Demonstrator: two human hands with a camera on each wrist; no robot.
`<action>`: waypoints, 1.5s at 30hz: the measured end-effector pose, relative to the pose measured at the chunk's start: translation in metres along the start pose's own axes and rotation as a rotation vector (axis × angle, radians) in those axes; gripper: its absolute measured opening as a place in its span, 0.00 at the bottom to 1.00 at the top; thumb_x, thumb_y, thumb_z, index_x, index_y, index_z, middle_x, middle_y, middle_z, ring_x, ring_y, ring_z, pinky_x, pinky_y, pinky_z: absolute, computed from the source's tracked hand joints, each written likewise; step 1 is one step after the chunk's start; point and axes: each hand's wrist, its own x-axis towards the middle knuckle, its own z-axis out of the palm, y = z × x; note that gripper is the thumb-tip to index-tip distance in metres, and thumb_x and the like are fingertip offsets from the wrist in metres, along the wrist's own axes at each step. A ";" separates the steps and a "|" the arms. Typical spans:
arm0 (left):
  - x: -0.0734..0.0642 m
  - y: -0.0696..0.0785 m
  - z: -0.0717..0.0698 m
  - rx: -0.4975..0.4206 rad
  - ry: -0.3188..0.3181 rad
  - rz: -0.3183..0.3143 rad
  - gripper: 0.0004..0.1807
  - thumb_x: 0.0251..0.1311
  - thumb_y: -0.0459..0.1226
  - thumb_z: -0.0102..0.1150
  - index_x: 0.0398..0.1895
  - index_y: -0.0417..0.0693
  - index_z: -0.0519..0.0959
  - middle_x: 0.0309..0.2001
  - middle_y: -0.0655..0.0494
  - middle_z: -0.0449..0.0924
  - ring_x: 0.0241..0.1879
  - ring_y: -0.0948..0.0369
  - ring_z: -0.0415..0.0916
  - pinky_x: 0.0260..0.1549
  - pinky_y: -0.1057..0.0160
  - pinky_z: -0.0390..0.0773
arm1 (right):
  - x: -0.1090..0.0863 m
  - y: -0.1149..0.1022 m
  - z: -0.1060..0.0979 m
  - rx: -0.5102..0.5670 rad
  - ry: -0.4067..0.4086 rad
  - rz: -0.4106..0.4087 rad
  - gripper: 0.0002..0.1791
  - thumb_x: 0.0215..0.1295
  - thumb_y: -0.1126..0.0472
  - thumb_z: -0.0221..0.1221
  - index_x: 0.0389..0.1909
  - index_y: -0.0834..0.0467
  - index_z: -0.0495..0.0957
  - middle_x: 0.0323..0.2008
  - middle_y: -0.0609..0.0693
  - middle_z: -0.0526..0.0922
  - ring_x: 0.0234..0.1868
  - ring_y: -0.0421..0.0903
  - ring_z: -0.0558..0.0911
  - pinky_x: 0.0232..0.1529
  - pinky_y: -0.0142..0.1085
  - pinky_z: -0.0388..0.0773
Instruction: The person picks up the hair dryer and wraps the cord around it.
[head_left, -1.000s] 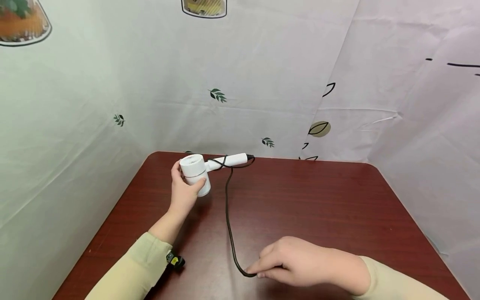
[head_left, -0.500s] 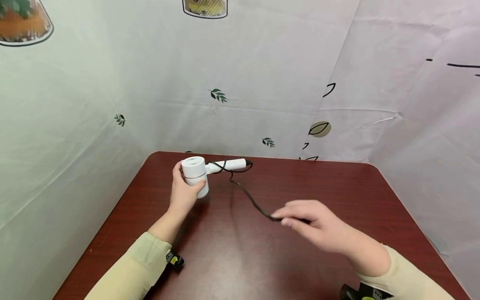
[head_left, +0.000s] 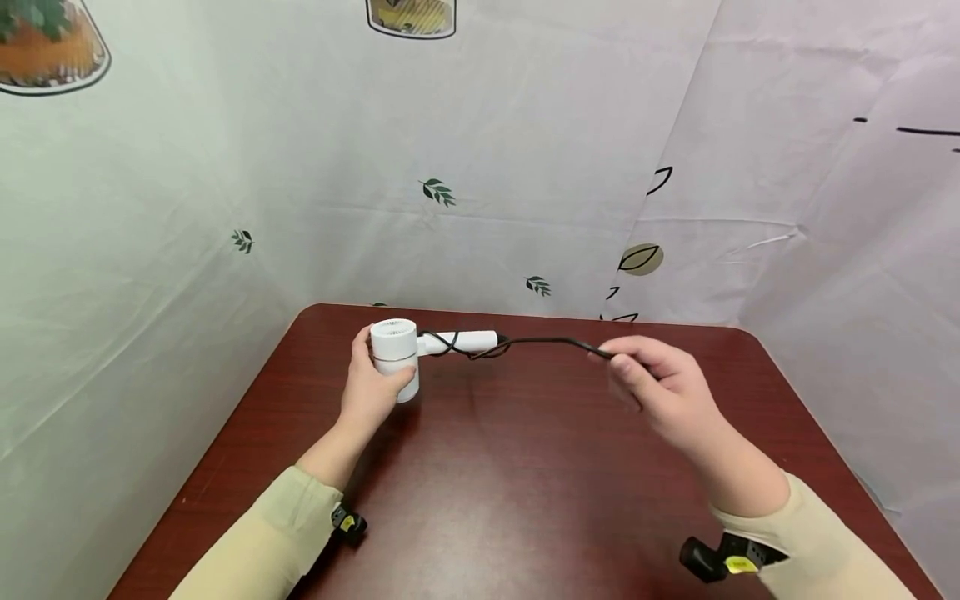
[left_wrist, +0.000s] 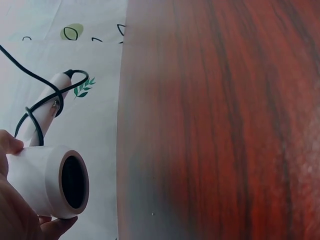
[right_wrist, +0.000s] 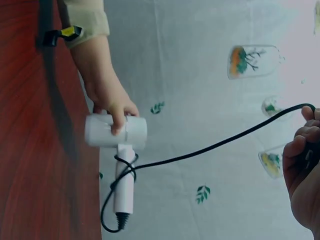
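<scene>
A white hair dryer point(head_left: 394, 344) is held up over the far left of the table, its handle pointing right. My left hand point(head_left: 369, 390) grips the barrel, thumb on the near side. In the left wrist view the dark round opening of the barrel point(left_wrist: 74, 182) shows. A black cord point(head_left: 551, 339) is looped around the handle point(head_left: 474, 341), then runs nearly straight to the right. My right hand point(head_left: 670, 385) pinches that cord between thumb and fingers. Inside the right palm sits a dark piece point(right_wrist: 308, 159), mostly hidden by the fingers.
The dark red wooden table point(head_left: 510, 508) spreads below both hands. White cloth point(head_left: 480, 133) printed with leaves and jars hangs behind it and at both sides. A small black wrist camera point(head_left: 348, 521) is strapped to the left wrist, another one point(head_left: 723, 560) to the right.
My right hand has moved from the table's near middle up and to the right, drawing the cord out level. The left hand and hair dryer have lowered slightly, the handle turning nearly level.
</scene>
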 end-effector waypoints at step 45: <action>-0.017 -0.006 -0.011 0.116 -0.414 0.121 0.49 0.50 0.35 0.69 0.74 0.51 0.52 0.58 0.45 0.72 0.51 0.49 0.74 0.48 0.46 0.75 | 0.016 0.083 -0.088 0.101 0.638 0.343 0.08 0.73 0.62 0.56 0.39 0.62 0.80 0.17 0.48 0.64 0.14 0.39 0.64 0.18 0.28 0.66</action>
